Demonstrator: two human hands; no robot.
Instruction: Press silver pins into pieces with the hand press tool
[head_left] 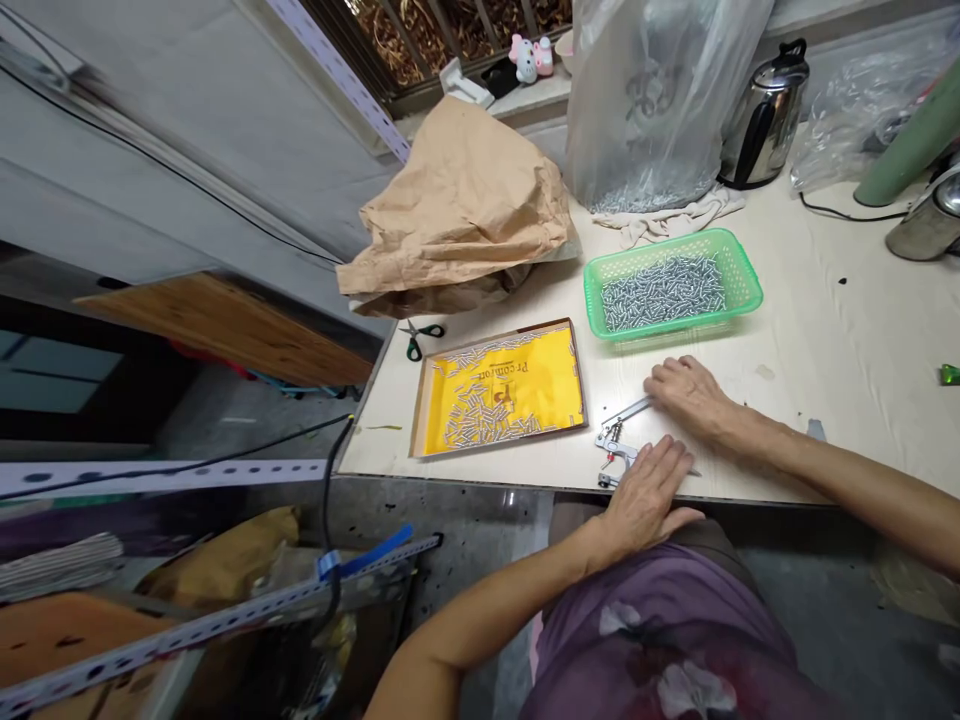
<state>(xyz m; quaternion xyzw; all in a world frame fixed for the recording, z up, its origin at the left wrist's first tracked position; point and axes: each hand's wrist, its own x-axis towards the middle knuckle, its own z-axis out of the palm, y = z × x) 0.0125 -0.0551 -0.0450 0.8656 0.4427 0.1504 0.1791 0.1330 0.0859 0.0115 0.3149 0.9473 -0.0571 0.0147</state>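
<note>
- My right grip (691, 395) pinches the silver metal lever tool (619, 447).
- My left grip (649, 490) covers it; whether clamped, I can't tell.
- Seemingly working it; next calls for steadiness.

The left hand (652, 492) lies over the lower arm of the metal hand tool (624, 453); the right hand (691, 395) contacts its upper arm. Metal pins (664, 292) fill the green basket (742, 275) (a yellow-lined tray (555, 372) holds more).

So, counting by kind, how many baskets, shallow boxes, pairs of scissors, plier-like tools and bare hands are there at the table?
Green basket: 1
Shallow box: 1
Scissors: 1 pair
Plier-like tool: 1
Bare hands: 2, left hand and right hand
Total: 6
</note>
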